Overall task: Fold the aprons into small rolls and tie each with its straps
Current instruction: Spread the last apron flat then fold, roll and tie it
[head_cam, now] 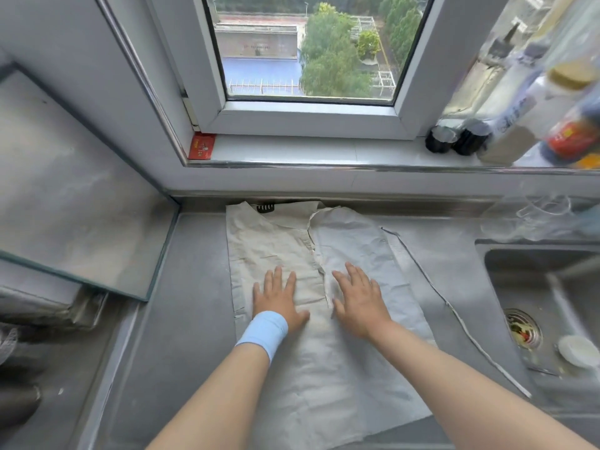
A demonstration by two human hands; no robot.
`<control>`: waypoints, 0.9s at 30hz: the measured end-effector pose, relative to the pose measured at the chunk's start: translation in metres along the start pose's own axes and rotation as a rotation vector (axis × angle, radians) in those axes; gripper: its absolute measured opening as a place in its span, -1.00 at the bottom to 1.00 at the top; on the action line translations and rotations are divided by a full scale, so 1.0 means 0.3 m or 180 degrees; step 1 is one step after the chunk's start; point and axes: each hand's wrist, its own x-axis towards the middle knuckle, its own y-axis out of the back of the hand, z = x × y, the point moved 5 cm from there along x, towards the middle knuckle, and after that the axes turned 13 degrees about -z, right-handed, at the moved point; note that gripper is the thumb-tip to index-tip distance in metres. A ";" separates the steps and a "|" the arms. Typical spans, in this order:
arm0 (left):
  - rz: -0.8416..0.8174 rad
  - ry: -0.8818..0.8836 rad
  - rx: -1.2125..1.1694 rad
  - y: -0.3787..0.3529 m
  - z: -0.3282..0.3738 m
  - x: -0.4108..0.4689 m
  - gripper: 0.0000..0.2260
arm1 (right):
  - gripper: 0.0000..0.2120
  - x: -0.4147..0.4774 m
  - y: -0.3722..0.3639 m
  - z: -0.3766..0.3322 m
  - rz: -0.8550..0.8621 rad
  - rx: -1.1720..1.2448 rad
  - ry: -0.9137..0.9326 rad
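A pale beige apron [324, 368] lies flat on the steel counter [194, 287], its two sides folded inward so their edges meet along the middle. My left hand [279, 297], with a light blue wristband, presses flat on the left flap. My right hand [360, 303] presses flat on the right flap, fingers spread. One long strap [454, 315] trails from the apron's upper right across the counter toward the front right. A dark loop of the apron [266, 207] shows at its far edge.
A sink [552, 303] with a drain and a small white cup lies at the right. Bottles and jars [519, 131] stand on the windowsill at the right. A glass-topped stove [74, 206] sits at the left. A red card [203, 146] leans on the sill.
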 end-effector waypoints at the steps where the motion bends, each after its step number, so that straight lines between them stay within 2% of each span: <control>1: 0.0114 -0.0023 -0.0026 0.007 0.027 -0.017 -0.21 | -0.41 -0.035 -0.013 0.040 0.0008 -0.0006 -0.0087; 5: 0.0704 -0.0523 -0.0242 -0.017 0.215 -0.129 -0.49 | -0.42 -0.194 -0.047 0.206 0.0125 0.0124 -0.0629; 8: 0.0627 -0.0733 -0.0221 -0.094 0.346 -0.197 -0.64 | -0.41 -0.290 -0.082 0.288 0.0132 0.0202 -0.0999; 12: 0.0225 -0.0605 -0.0120 -0.217 0.444 -0.258 -0.58 | -0.26 -0.391 -0.146 0.378 0.0043 0.0809 -0.1500; 14: 0.0117 -0.0586 -0.0147 -0.252 0.445 -0.262 -0.51 | -0.20 -0.406 -0.156 0.390 0.0069 0.1030 -0.1502; 18: 0.0064 -0.0685 -0.0467 -0.274 0.437 -0.273 -0.46 | -0.33 -0.439 -0.165 0.425 0.0164 0.1732 -0.1471; 21: -0.0025 -0.0774 -0.1028 -0.262 0.420 -0.272 -0.43 | -0.61 -0.461 -0.150 0.441 0.0201 0.2316 -0.1497; 23: -0.0003 -0.0811 -0.1639 -0.232 0.415 -0.282 -0.45 | -0.83 -0.468 -0.112 0.422 0.0242 0.2773 -0.1246; 25: -0.0090 -0.0864 -0.2608 -0.179 0.409 -0.305 -0.55 | -0.90 -0.466 -0.054 0.370 0.0228 0.3038 -0.0796; 27: -0.0426 -0.0890 -0.3709 -0.119 0.399 -0.350 -0.67 | -0.87 -0.465 0.008 0.294 0.0119 0.3070 -0.0273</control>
